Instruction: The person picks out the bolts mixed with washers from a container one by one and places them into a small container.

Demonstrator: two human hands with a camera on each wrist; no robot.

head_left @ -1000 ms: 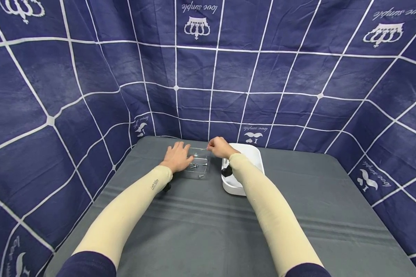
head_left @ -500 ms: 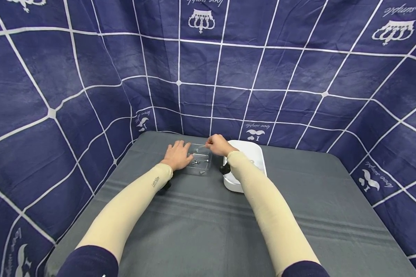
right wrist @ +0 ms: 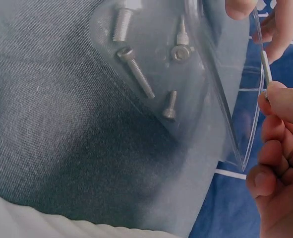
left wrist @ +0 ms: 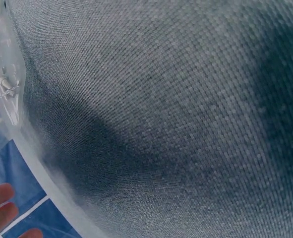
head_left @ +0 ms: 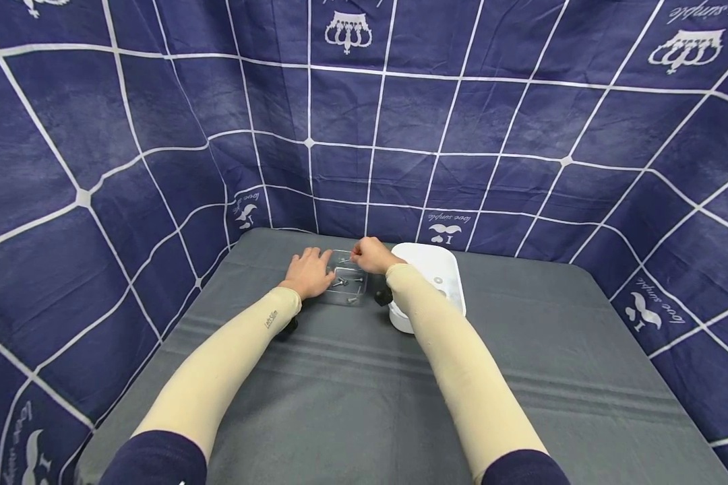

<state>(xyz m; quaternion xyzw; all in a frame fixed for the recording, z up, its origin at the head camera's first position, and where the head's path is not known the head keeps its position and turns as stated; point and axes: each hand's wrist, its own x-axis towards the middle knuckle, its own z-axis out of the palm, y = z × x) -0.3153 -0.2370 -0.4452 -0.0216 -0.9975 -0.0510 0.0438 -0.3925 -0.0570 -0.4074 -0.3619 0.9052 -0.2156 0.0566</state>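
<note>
On the grey cloth lies a clear plastic box with divided compartments (head_left: pixel 334 303), holding several silver screws (right wrist: pixel 138 73) of different sizes. My left hand (head_left: pixel 306 274) rests spread along the box's left side, its thumb over the edge. Left fingertips (left wrist: pixel 1 210) show at the corner of the left wrist view. Above the back part of the box, my right hand (head_left: pixel 373 256) pinches a slim silver screw (right wrist: pixel 266 67) between thumb and forefinger; its other fingers are curled. The fingertips cover one end of that screw.
A white tray (head_left: pixel 421 250) stands just right of the box, partly under the right forearm, with washer-like rings (head_left: pixel 439 280) inside. Black wrist cameras (head_left: pixel 383 295) hang below both wrists. A blue curtain (head_left: pixel 461 135) with white lines encloses the table's back and sides.
My right hand has moved slightly left and further over the box, still pinching the screw. More of the white tray's inside shows. The left hand stays in place.
</note>
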